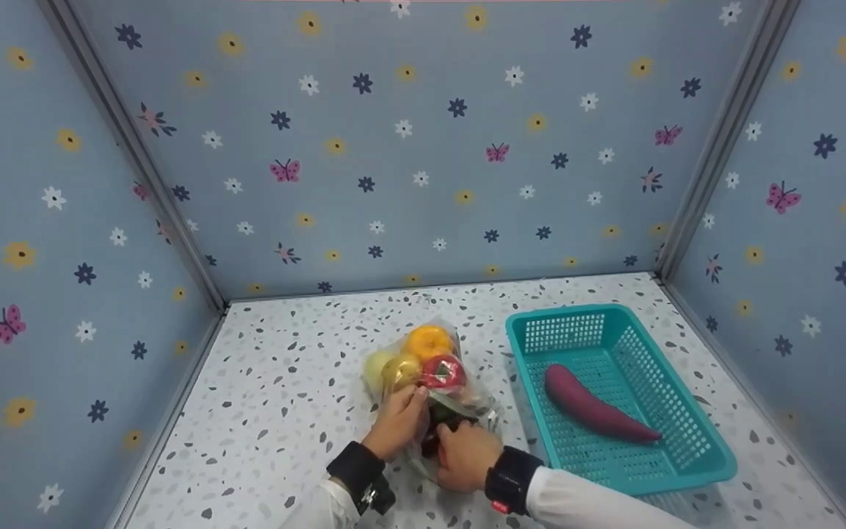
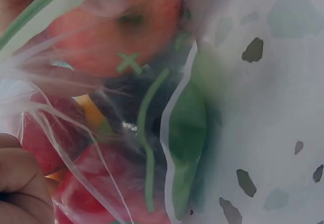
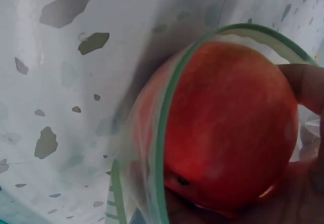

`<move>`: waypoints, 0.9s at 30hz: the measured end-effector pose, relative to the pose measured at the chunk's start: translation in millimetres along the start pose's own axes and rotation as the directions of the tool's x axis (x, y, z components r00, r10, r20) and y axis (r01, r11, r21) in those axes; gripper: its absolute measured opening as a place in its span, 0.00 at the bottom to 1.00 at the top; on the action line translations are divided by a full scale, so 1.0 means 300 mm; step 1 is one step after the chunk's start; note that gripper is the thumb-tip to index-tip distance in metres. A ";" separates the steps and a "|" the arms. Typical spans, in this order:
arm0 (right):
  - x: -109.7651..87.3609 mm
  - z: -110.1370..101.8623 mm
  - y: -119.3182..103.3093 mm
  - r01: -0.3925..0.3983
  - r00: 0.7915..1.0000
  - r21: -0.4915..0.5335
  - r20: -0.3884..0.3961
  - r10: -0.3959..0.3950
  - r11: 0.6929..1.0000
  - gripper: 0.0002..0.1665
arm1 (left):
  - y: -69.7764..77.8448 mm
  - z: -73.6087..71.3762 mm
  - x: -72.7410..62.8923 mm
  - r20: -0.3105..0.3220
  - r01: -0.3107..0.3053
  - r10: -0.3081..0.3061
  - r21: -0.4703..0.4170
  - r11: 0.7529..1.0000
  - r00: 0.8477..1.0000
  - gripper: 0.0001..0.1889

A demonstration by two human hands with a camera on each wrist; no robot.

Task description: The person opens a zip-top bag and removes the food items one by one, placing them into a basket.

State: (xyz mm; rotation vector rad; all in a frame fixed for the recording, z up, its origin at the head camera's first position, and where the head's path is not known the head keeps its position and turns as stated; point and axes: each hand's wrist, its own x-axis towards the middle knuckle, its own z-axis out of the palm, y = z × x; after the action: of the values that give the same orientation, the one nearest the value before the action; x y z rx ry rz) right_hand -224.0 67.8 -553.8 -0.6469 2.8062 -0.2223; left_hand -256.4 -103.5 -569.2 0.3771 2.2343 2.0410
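Observation:
A clear plastic bag with a green-edged mouth [image 3: 174, 82] lies on the table, its mouth towards me. Through the film show an orange [image 1: 429, 342], a red fruit [image 1: 443, 372], a yellowish fruit [image 1: 401, 369] and a pale green one [image 1: 377, 369]. My left hand [image 1: 399, 422] pinches the film near the mouth, with curled fingers [image 2: 20, 178] at the edge of the left wrist view. Inside the mouth, my right hand [image 1: 467, 455] grips a red apple [image 3: 233, 122], thumb and fingers round its side. Dark green items inside are partly hidden by film.
Right of the bag stands a teal plastic basket [image 1: 720, 470] with a long, tapered purple vegetable [image 1: 595, 411] in it. The speckled white table [image 1: 269, 375] is closed in by flower-patterned panels [image 1: 423, 147] at the back and both sides.

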 end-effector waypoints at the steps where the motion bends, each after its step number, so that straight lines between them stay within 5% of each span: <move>1: 0.002 0.004 0.002 -0.004 1.000 -0.007 0.000 0.004 1.000 0.41 | -0.001 0.001 0.000 -0.001 0.001 -0.001 0.009 1.000 1.000 0.19; 8: 0.016 0.020 0.027 0.039 0.999 0.017 0.018 -0.039 0.999 0.41 | -0.003 0.004 -0.003 -0.008 0.002 -0.002 0.015 1.000 1.000 0.20; 15: -0.001 -0.011 0.027 0.092 0.992 0.108 0.077 -0.100 0.990 0.16 | -0.014 0.003 -0.004 -0.008 -0.001 0.001 0.007 1.000 1.000 0.21; 21: -0.029 -0.054 0.016 0.128 0.988 0.191 0.056 -0.141 0.973 0.26 | -0.015 -0.002 -0.004 0.008 0.018 -0.018 -0.042 0.999 1.000 0.22; 27: -0.072 -0.129 0.014 0.191 0.978 0.281 0.026 -0.206 0.941 0.25 | -0.012 -0.007 -0.001 -0.012 0.013 -0.013 -0.022 1.000 1.000 0.20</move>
State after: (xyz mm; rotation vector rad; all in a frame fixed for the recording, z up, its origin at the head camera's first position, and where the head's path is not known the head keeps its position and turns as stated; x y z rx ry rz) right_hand -217.7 84.8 -513.1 -0.8512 2.5869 -0.6142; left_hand -256.9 -106.0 -572.4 0.3480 2.2133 2.0656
